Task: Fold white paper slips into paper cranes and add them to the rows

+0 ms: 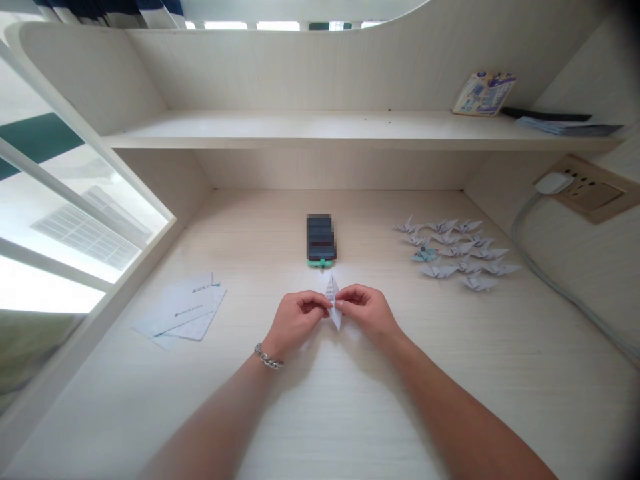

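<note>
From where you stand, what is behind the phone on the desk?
Behind the phone lies the pale wood-grain desk, running to the back panel below the shelf. What lies directly under the phone is covered and cannot be seen.

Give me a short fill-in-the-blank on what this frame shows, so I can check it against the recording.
The left hand and right hand pinch a piece of folded ____ between them.
The chain bracelet is on the ____ wrist.
The paper cranes lie to the ____ of the phone.
The white plug sits in a wall ____.

Answers: paper; left; right; socket.
</note>
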The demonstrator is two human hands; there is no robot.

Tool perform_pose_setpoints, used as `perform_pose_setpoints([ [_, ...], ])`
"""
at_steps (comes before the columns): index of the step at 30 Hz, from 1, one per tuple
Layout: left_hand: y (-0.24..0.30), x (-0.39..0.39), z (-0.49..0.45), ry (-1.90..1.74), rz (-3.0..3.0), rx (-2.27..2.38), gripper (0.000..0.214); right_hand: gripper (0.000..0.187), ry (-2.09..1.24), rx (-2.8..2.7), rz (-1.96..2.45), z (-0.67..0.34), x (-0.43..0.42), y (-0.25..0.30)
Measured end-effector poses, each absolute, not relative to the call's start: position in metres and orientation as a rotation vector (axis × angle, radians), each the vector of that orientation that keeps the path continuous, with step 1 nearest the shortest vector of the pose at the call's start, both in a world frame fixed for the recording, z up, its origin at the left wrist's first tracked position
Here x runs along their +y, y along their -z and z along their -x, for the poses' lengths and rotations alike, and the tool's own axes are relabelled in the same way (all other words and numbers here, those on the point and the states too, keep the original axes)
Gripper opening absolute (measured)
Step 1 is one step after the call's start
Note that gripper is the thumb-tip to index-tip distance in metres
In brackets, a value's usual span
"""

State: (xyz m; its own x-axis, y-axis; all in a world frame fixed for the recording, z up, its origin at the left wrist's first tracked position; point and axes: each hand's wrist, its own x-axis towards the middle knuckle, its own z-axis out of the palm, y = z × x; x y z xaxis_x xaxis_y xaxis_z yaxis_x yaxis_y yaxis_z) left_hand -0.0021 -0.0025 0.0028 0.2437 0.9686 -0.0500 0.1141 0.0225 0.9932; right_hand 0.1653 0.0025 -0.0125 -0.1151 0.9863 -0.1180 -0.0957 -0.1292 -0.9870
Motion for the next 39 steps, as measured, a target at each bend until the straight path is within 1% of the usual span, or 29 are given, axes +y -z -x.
perform_pose_setpoints([
  [3, 0.001, -0.002, 0.001, -1.008, -1.260, 1.073, 0.012, 0.019, -1.385, -1.156, 1.170, -0.165, 0.003, 0.014],
  [7, 0.005, -0.001, -0.002, -1.055, -1.229, 1.113, 0.020, 0.025, -1.407, -1.143, 1.146, -0.162, 0.003, 0.015],
  [10, 0.007, 0.000, -0.002, -1.080, -1.213, 1.123, 0.023, 0.028, -1.463, -1.089, 1.135, -0.160, 0.002, 0.016],
  [18, 0.002, -0.001, -0.002, -1.044, -1.166, 1.107, 0.031, 0.030, -1.447, -1.166, 1.157, -0.161, -0.001, 0.014],
  [23, 0.002, -0.001, -0.003, -1.069, -1.104, 1.122, 0.035, 0.026, -1.477, -1.136, 1.118, -0.157, -0.002, 0.016],
  [26, 0.002, -0.001, -0.004, -1.096, -1.071, 1.139, 0.038, 0.026, -1.451, -1.131, 1.112, -0.154, -0.003, 0.017],
  [32, 0.003, -0.001, -0.004, -1.142, -1.080, 1.180, 0.040, 0.035, -1.463, -1.181, 1.105, -0.152, -0.005, 0.015],
  [39, 0.005, 0.000, -0.004, -1.133, -1.041, 1.144, 0.038, 0.026, -1.476, -1.162, 1.067, -0.152, -0.005, 0.017],
])
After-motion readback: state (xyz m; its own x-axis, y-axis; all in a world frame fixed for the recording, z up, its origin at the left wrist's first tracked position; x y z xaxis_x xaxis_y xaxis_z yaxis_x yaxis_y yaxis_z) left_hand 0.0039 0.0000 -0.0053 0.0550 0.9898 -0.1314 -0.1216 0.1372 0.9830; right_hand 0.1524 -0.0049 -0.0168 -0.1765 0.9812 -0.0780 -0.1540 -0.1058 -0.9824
